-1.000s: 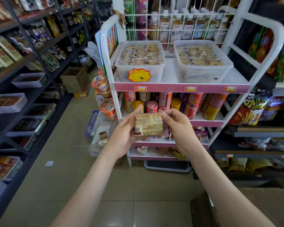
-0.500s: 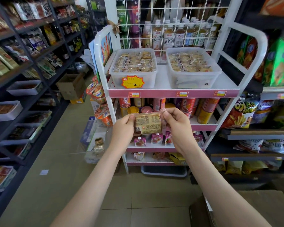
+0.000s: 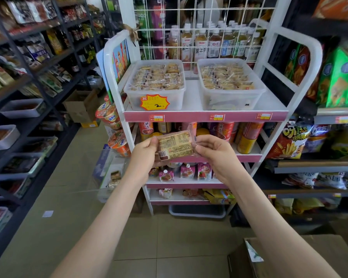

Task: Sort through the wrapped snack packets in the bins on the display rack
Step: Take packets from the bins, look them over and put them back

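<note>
Fingers of the left hand (image 3: 144, 155) and right hand (image 3: 216, 155) pinch opposite ends of a clear-wrapped snack packet (image 3: 176, 145), its printed label facing the camera, held level before the white display rack (image 3: 277, 81). Above, on the top shelf, sit two clear bins: the left bin (image 3: 129, 90) with a yellow price sticker (image 3: 154, 102), then the right bin (image 3: 262, 91), both holding wrapped packets.

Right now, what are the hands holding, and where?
One snack packet: left hand pinches its left end, right hand its right end.
</note>
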